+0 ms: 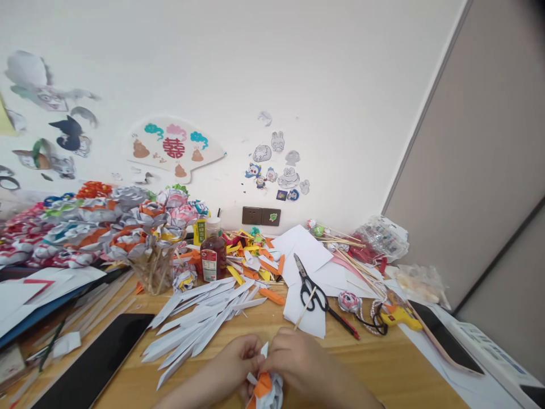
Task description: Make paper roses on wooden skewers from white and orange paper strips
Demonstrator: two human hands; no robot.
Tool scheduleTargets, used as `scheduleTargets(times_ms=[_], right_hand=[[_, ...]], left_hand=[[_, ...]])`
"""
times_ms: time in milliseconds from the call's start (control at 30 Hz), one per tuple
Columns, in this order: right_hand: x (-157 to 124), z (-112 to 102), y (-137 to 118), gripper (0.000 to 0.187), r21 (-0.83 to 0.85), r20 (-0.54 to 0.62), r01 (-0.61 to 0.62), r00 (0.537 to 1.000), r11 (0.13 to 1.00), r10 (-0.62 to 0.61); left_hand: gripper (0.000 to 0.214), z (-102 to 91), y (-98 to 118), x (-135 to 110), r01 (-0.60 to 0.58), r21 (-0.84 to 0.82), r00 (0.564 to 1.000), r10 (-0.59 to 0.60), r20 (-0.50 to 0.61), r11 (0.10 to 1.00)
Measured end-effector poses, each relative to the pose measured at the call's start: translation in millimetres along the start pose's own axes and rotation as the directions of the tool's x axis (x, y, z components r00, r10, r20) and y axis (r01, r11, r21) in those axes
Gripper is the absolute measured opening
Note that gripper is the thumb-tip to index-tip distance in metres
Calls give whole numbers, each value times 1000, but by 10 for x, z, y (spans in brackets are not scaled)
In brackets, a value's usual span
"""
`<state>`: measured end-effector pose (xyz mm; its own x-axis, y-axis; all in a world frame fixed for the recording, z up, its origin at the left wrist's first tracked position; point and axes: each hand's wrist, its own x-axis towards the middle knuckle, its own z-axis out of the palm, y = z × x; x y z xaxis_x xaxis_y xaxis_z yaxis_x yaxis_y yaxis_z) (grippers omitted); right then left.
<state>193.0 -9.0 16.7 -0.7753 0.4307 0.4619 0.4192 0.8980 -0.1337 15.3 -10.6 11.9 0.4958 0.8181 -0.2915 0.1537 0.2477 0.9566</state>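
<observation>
Near the front edge of the wooden desk I have a paper flower [273,395] with orange and white folds, partly hidden by my fingers. My left hand [236,363] is closed on its left side, thumb and fingertips pressed against the paper. From the right, my right hand [296,358] bends over the top of the flower, fingers closed on it. A white paper tip [264,350] pokes up between the two hands. A thin wooden stick [305,308] slants up from behind my right hand; whether it joins the flower is hidden.
Folded white paper strips [208,318] lie left of centre. Beyond my right hand are black scissors [313,292], a small paper rose [349,301] and a yellow glue gun [400,316]. A bottle [212,253] and a jar of paper flowers [151,270] stand behind. Phones flank the desk.
</observation>
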Motion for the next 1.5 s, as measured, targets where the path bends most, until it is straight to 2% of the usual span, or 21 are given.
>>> scheduleTargets(times_ms=[167, 300, 367, 467, 600, 667, 767, 967, 1133, 1367, 1500], right_hand=[[7, -111, -79, 19, 30, 43, -68, 997, 997, 67], [40, -202, -182, 27, 119, 53, -169, 985, 978, 164], [51, -214, -201, 33, 185, 14, -211, 977, 960, 212], [46, -195, -174, 39, 284, -81, -185, 973, 941, 216], [21, -161, -103, 31, 393, -207, -172, 941, 903, 269], [11, -153, -81, 25, 433, -240, -197, 916, 880, 323], [2, -144, -63, 21, 469, -258, -231, 887, 852, 383], [13, -138, -32, 23, 447, -327, -149, 891, 882, 316], [39, -161, -68, 22, 363, -355, -102, 904, 926, 239], [61, -151, -137, 14, 303, -336, -141, 909, 942, 244], [61, -161, -140, 12, 318, -325, -151, 910, 936, 257]], left_hand=[[35, -18, -34, 35, 34, -63, 998, -37, -58, 997], [42, -62, -42, 70, -26, -173, 995, 9, -96, 985], [44, -91, -22, 78, -79, -213, 991, 53, -126, 974], [46, -118, 30, 66, -128, -255, 986, 94, -140, 959], [41, -118, 92, 27, -226, -215, 967, 192, -170, 950], [40, -112, 109, 14, -292, -166, 947, 260, -189, 942], [42, -107, 120, 14, -326, -121, 934, 300, -195, 937], [47, -139, 136, 39, -329, -156, 936, 300, -187, 931], [40, -146, 119, 51, -340, -240, 939, 312, -147, 909], [42, -105, -8, 138, -314, -266, 948, 286, -140, 911], [42, -89, 5, 105, -302, -252, 950, 269, -158, 919]])
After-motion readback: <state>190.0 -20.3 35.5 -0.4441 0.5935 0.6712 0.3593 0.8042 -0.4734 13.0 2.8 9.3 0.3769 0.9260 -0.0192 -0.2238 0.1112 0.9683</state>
